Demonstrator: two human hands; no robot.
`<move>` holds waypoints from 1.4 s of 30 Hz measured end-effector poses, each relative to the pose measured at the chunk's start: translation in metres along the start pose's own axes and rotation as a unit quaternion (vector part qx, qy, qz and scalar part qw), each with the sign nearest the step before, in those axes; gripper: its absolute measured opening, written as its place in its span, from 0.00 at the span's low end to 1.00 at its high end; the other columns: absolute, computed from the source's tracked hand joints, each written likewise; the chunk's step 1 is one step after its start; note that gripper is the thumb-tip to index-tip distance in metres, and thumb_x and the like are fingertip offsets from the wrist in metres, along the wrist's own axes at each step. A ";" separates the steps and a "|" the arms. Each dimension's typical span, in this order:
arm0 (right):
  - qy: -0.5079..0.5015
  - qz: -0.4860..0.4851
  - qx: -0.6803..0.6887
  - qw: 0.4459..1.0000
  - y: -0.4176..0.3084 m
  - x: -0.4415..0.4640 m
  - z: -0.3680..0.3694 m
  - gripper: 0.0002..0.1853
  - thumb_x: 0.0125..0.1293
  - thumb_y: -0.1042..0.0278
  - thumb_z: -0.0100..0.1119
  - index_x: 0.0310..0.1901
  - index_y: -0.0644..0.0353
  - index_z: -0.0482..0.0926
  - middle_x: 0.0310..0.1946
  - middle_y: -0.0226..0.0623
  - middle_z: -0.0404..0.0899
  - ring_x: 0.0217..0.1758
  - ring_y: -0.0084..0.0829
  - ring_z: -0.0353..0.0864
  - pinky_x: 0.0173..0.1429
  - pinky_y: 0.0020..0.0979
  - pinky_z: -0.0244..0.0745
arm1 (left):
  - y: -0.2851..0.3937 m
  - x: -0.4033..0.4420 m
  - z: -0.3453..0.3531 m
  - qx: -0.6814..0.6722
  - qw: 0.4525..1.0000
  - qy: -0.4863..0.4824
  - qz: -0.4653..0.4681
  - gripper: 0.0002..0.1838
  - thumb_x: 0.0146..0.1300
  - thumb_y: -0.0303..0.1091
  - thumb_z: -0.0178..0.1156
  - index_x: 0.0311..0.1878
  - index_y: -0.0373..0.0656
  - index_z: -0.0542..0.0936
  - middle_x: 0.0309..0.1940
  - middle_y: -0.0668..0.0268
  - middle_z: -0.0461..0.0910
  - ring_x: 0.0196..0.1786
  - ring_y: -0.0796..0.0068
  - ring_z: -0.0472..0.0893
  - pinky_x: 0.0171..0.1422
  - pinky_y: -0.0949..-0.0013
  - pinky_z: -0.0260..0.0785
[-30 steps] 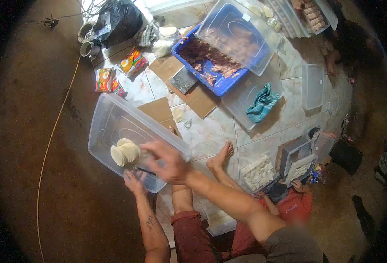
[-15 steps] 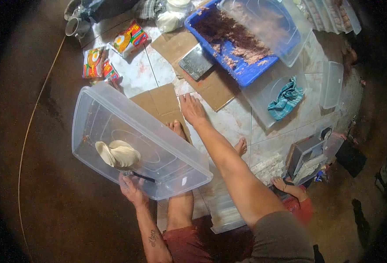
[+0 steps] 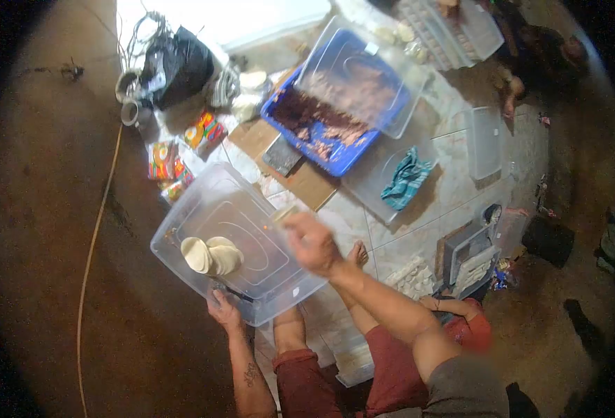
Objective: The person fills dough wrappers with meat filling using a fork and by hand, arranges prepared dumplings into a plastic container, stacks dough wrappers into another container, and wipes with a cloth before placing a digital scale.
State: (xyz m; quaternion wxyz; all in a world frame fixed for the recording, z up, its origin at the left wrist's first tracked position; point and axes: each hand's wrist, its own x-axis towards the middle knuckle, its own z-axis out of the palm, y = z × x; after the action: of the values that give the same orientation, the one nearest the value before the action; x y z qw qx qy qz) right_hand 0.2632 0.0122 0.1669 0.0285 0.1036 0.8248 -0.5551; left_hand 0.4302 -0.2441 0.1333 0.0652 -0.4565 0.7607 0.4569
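Note:
My left hand [image 3: 225, 311] grips the near left side of a clear plastic bin [image 3: 279, 268], which is tilted. Inside the bin lie pale round dough wrappers [image 3: 213, 256] in leaning stacks. A dark strip [image 3: 232, 292], perhaps a handle, shows low in the bin near my left hand. Raised over the bin's right side, my right hand [image 3: 312, 242] is blurred and closed on a small pale piece [image 3: 284, 214] that looks like dough wrappers.
A blue bin [image 3: 342, 167] of minced filling has a clear lid [image 3: 408, 115] partly over it. Nearby are a metal block [image 3: 282, 155] on cardboard [image 3: 313, 187], a teal cloth [image 3: 406, 180] and noodle packets [image 3: 162, 160]. Another person's arm [image 3: 454, 305] reaches in at lower right.
My right hand has risen from the floor by the cardboard to above the bin, now with a pale piece in it. The bin tilts less steeply, and the view has shifted.

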 end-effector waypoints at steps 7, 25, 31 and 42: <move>0.107 0.037 0.022 0.993 -0.030 0.034 -0.080 0.11 0.73 0.63 0.53 0.38 0.62 0.78 0.32 0.36 0.78 0.35 0.29 0.78 0.41 0.32 0.72 | 0.070 -0.003 0.008 -0.067 0.997 -0.041 0.016 0.22 0.75 0.40 0.51 0.63 0.32 0.72 0.45 0.60 0.79 0.42 0.71 0.76 0.48 0.67 0.70; 0.257 0.397 -0.022 0.881 0.272 0.192 -0.169 0.19 0.72 0.55 0.50 0.48 0.67 0.73 0.46 0.51 0.78 0.45 0.43 0.79 0.48 0.40 0.74 | 0.045 0.006 0.100 -0.134 0.990 -0.029 -0.029 0.20 0.77 0.43 0.48 0.61 0.37 0.70 0.33 0.68 0.74 0.33 0.78 0.74 0.34 0.74 0.69; 0.130 0.317 0.468 0.815 0.161 0.109 -0.192 0.05 0.72 0.67 0.53 0.43 0.57 0.72 0.35 0.32 0.74 0.32 0.25 0.72 0.37 0.30 0.71 | 0.072 -0.011 0.141 -0.119 0.990 0.021 -0.073 0.19 0.75 0.44 0.51 0.58 0.40 0.71 0.36 0.65 0.75 0.35 0.74 0.76 0.36 0.69 0.73; 0.031 0.369 0.471 0.801 0.096 -0.008 -0.149 0.11 0.68 0.76 0.57 0.50 0.55 0.70 0.44 0.37 0.78 0.42 0.30 0.79 0.47 0.33 0.74 | 0.093 0.027 0.280 -0.229 0.971 -0.064 -0.033 0.16 0.75 0.43 0.52 0.55 0.40 0.70 0.39 0.63 0.74 0.37 0.72 0.76 0.34 0.69 0.74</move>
State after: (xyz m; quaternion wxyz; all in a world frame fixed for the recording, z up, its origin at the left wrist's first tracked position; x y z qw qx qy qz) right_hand 0.3007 0.1835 0.1377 0.1532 0.4185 0.3616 -0.8189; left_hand 0.2554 -0.0346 0.0182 0.0225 -0.4536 0.6143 0.6452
